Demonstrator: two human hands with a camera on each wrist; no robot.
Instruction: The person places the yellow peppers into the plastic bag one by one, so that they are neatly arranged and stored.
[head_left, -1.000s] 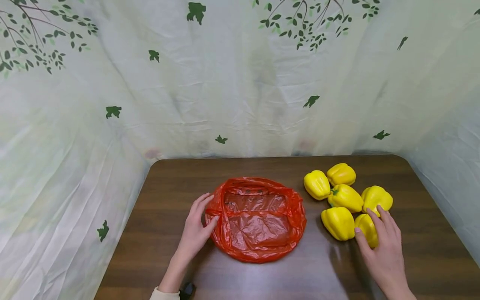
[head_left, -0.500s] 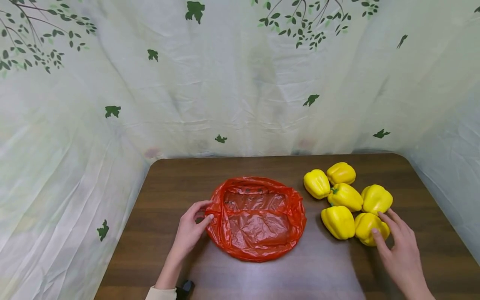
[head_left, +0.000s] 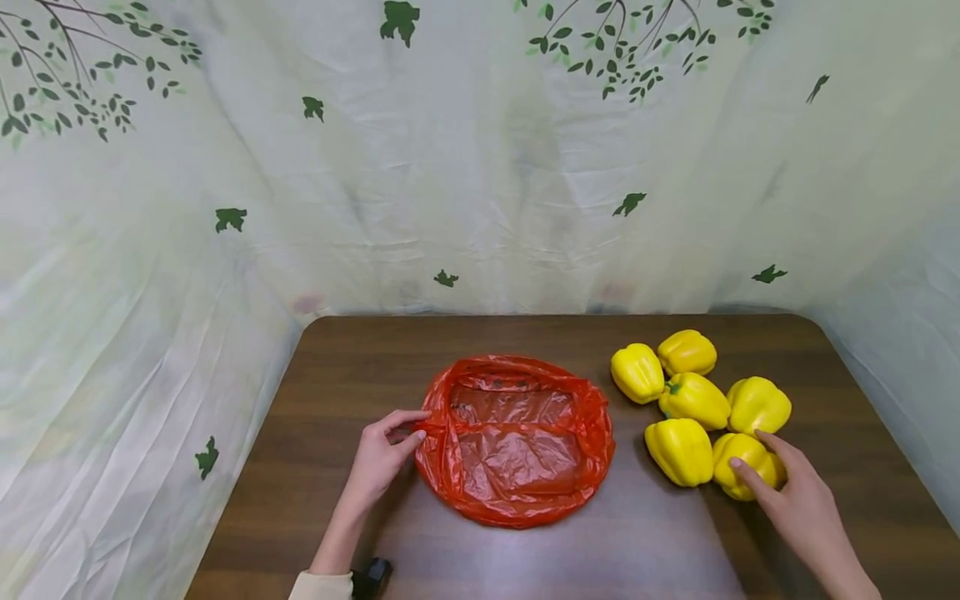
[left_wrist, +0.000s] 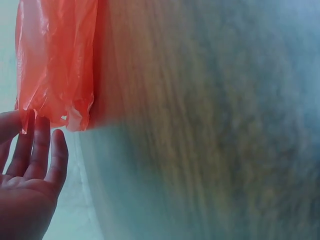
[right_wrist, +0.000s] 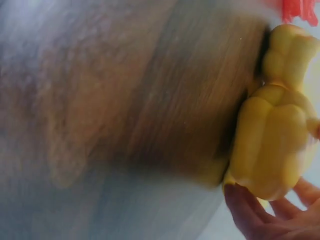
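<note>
A red plastic bag (head_left: 517,467) lies on the table with its mouth spread upward. The left hand (head_left: 378,458) pinches its left rim between thumb and fingers; the left wrist view shows the bag (left_wrist: 55,60) at the fingertips of that hand (left_wrist: 32,185). To the right is a group of several yellow peppers (head_left: 678,451). My right hand (head_left: 806,508) has thumb and fingers around the nearest right pepper (head_left: 738,467). In the right wrist view, this pepper (right_wrist: 272,145) sits against the fingers of the hand (right_wrist: 280,220).
The brown wooden table (head_left: 360,358) has rounded back corners. A pale curtain (head_left: 480,167) printed with leaves hangs behind it and at the sides. A dark object (head_left: 372,577) is beside the left wrist at the front.
The left fingers have closed on the bag's rim. The right hand has shifted to the right, from above the peppers to the right side of the nearest right one.
</note>
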